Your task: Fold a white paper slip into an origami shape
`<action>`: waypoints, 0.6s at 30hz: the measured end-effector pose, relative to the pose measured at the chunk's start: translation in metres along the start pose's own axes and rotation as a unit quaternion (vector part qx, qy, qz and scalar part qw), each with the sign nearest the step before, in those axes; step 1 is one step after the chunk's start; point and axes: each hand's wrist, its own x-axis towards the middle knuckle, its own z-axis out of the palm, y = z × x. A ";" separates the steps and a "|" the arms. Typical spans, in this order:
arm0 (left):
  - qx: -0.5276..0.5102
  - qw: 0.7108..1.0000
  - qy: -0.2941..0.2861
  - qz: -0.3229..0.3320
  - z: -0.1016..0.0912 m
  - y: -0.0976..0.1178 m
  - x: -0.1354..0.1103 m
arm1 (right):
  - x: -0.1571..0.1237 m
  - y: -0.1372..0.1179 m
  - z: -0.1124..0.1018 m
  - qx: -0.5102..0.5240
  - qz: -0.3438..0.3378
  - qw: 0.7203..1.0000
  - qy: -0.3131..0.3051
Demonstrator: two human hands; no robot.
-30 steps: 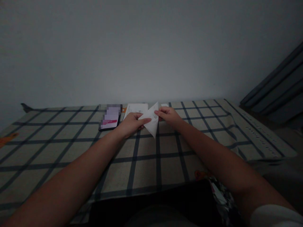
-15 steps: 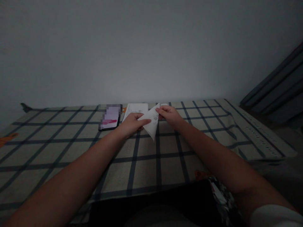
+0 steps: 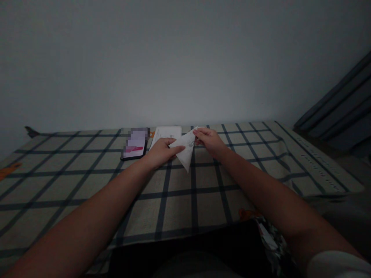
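White paper (image 3: 187, 155), folded triangular, mid-frame, clamped in grip of my left hand (image 3: 159, 152) and right hand (image 3: 210, 141); creasing looks unfinished.

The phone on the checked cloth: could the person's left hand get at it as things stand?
Probably yes: the phone lies beside the left hand, bare cloth between them, though that hand pinches the folded paper.

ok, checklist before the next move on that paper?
1. paper held by left grip: ok, thumb on top.
2. right grip pinching its far corner: ok.
3. Fold edges aligned: cannot tell, too dim.
4. phone apart from both grips: ok.
5. sheet clear of the paper: cannot tell, left grip overlaps it.
6. cloth flat beneath: ok.
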 end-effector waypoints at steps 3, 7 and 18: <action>-0.002 1.000 0.002 -0.006 0.000 0.003 -0.001 | 0.001 0.001 0.000 0.010 0.007 1.000 0.001; 0.004 1.000 0.002 0.005 0.000 0.005 -0.002 | 0.001 0.003 0.001 0.052 0.028 0.998 0.006; 0.029 0.999 -0.021 0.009 0.000 0.008 -0.003 | 0.004 0.001 0.001 0.116 0.040 0.991 0.062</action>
